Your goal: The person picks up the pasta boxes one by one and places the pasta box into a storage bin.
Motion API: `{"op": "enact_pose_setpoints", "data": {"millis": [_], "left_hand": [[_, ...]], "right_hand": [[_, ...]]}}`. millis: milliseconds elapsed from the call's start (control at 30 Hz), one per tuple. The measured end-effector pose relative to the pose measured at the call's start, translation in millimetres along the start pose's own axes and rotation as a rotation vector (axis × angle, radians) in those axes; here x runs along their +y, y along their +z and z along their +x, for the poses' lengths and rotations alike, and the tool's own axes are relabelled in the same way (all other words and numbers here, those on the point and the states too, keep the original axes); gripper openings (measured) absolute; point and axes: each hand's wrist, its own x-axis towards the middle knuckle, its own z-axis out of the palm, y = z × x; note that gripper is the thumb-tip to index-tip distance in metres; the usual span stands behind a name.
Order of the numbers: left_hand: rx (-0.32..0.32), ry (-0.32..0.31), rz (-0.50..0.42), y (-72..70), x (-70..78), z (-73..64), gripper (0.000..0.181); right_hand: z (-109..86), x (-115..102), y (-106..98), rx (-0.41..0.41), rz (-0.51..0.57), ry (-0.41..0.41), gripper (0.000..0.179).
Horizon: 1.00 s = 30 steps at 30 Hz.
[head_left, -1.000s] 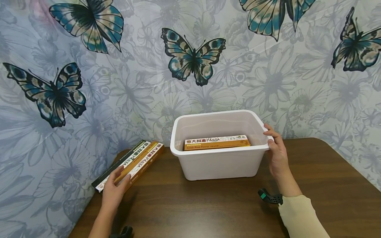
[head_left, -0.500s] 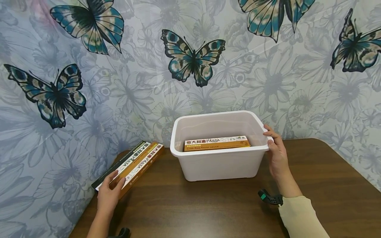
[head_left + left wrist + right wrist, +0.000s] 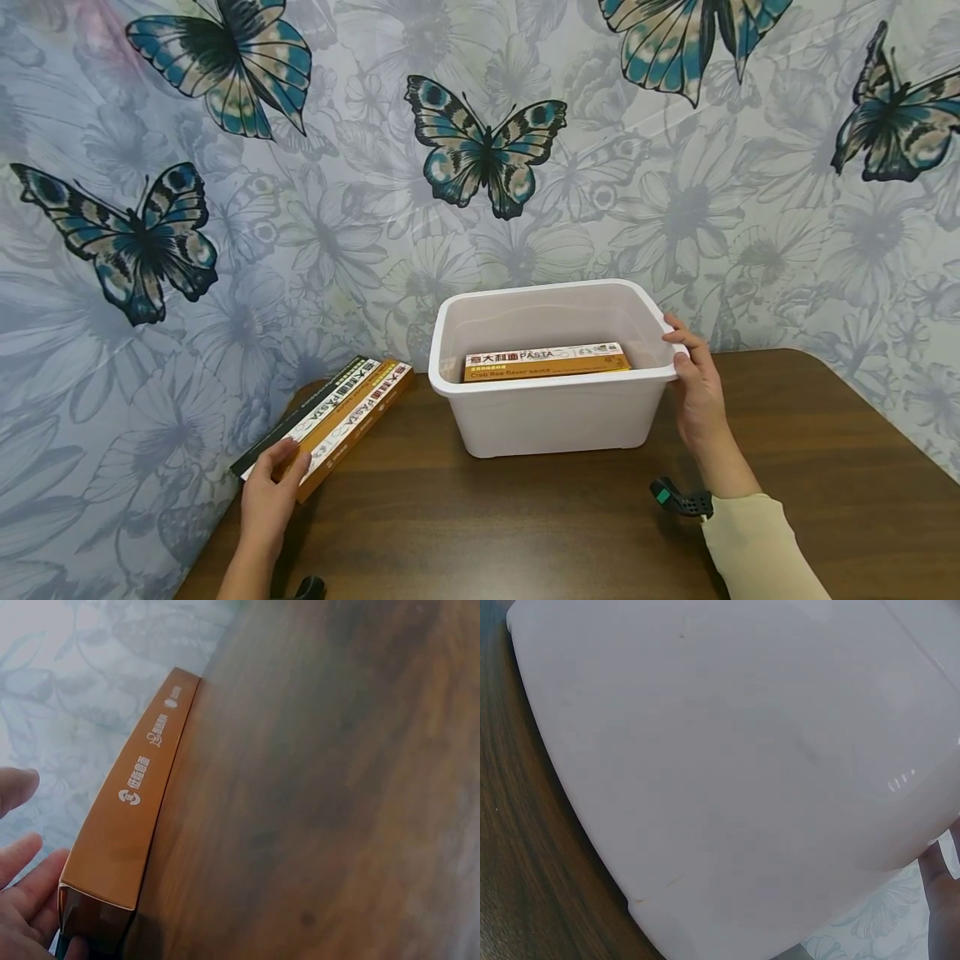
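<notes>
Two long pasta boxes, a dark green one (image 3: 303,421) and an orange one (image 3: 352,417), lie side by side at the table's left edge. At their near end is my left hand (image 3: 268,496), fingertips right at the boxes, fingers loosely bent. In the left wrist view, the orange box's side (image 3: 131,799) shows, with fingers beside its near end. A white plastic bin (image 3: 555,417) stands at centre, holding another orange pasta box (image 3: 547,362) labelled crab roe flavor sauce. My right hand (image 3: 697,375) grips the bin's right rim, thumb outside; its fingers show partly in the right wrist view.
The brown wooden table (image 3: 525,525) has a rounded far right corner. Right behind it hangs a butterfly-patterned cloth (image 3: 487,150). A black band (image 3: 681,497) sits on the right wrist.
My left hand has drawn back along the boxes to their near end, toward the lower left. The right hand and the bin stay in place.
</notes>
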Motion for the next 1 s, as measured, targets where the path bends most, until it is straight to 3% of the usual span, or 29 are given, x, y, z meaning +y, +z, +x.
{"op": "enact_pose_setpoints", "data": {"millis": [267, 567, 1000], "left_hand": [[0.007, -0.011, 0.007, 2.3, 0.1, 1.4, 0.050], [0.033, -0.069, 0.041, 3.7, 5.6, 2.2, 0.049], [0.051, 0.039, 0.088, 4.8, 5.6, -1.5, 0.056]], "right_hand": [[-0.5, -0.2, 0.4, -0.005, 0.009, -0.009, 0.023], [0.5, -0.2, 0.3, 0.007, -0.010, 0.007, 0.023], [0.2, -0.3, 0.2, 0.004, -0.004, 0.009, 0.024]]}}
